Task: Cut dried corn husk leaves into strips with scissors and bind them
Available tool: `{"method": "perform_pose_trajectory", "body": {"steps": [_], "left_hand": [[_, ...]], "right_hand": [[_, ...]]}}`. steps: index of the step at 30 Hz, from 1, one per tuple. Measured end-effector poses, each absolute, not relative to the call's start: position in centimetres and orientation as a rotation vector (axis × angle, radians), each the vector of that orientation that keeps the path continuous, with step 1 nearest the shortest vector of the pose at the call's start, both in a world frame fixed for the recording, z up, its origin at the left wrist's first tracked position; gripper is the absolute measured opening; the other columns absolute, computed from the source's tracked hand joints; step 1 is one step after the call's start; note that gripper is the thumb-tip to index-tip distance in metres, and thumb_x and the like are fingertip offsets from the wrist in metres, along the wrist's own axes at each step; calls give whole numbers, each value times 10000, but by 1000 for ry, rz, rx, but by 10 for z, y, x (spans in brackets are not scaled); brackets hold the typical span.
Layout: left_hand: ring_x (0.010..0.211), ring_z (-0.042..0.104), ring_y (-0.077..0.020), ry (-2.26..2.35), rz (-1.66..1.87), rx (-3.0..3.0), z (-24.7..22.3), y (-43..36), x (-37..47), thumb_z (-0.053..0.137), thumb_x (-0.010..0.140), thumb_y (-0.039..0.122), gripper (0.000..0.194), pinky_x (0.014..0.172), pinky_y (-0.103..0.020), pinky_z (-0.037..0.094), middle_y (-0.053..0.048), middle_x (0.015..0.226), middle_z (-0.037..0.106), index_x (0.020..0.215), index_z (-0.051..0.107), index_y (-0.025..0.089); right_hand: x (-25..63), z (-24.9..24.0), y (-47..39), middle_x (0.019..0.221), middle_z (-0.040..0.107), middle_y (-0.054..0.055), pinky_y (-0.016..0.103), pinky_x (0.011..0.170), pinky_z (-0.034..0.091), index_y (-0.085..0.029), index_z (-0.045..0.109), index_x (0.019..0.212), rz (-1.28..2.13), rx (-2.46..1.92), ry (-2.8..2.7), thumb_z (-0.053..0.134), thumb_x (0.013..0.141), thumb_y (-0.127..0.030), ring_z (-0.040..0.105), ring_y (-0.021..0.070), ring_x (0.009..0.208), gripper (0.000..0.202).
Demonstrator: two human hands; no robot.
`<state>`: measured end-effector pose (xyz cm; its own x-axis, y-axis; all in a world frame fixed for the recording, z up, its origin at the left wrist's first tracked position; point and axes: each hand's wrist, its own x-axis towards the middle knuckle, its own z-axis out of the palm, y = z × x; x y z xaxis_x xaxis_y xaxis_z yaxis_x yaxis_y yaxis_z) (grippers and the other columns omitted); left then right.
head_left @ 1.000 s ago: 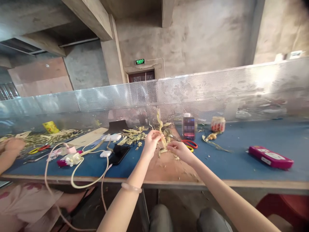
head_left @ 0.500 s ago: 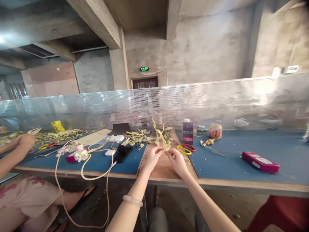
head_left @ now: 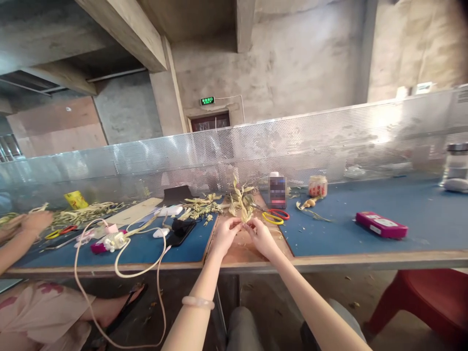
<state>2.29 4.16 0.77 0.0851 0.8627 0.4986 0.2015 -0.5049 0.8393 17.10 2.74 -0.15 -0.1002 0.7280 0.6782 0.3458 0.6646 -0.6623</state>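
Note:
My left hand [head_left: 227,235] and my right hand [head_left: 260,236] meet over the brown board in the middle of the table. Between their fingertips they pinch the lower end of a bundle of dried, pale yellow-green plant strips [head_left: 242,201], which look like husks. The strips fan upward and away from my fingers. Just right of the bundle lie scissors [head_left: 276,216] with red and yellow handles. A loose heap of similar dried strips [head_left: 202,208] is to the left.
A phone [head_left: 277,191] stands upright behind the scissors, near a jar [head_left: 318,186]. At right lies a magenta box [head_left: 381,224]. Cables [head_left: 120,273], a power bank-like white item [head_left: 170,210] and a black phone [head_left: 182,233] are at left, beside another person's hand [head_left: 36,222].
The camera view has turned slightly right and tilted, so the table items appear shifted left. Both my hands keep their pinch on the strips, close together.

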Motion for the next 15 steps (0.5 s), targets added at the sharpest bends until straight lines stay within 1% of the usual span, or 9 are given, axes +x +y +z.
{"method": "perform_pose_trajectory", "body": {"steps": [2, 9, 12, 15], "left_hand": [[782, 610, -190, 1060, 1443, 1799, 8, 41, 23, 621, 740, 372, 234, 719, -282, 445, -59, 848, 689, 874, 677, 188], [693, 587, -172, 1099, 1432, 1838, 9, 39, 25, 617, 740, 390, 217, 677, -269, 438, -35, 747, 657, 789, 651, 182], [695, 589, -179, 1123, 1463, 1872, 8, 41, 24, 611, 746, 370, 179, 697, -284, 441, -29, 719, 646, 755, 628, 192], [755, 594, -195, 1168, 1553, 1892, 5, 45, 22, 610, 749, 318, 106, 755, -306, 431, -31, 743, 642, 748, 607, 212]], "right_hand": [[171, -1, 27, 754, 596, 34, 295, 686, 408, -202, 515, 770, 416, -868, -1702, 431, 846, -319, 527, 183, 723, 163], [171, 0, 26, 650, 522, -4, 277, 615, 377, -224, 423, 677, 406, -892, -1656, 391, 807, -278, 475, 166, 636, 144], [170, 0, 27, 639, 505, -9, 275, 612, 369, -230, 399, 661, 386, -894, -1650, 393, 789, -271, 465, 165, 626, 134], [170, 1, 26, 636, 491, -9, 279, 618, 362, -235, 381, 654, 360, -903, -1631, 387, 781, -271, 459, 167, 627, 132]]}}
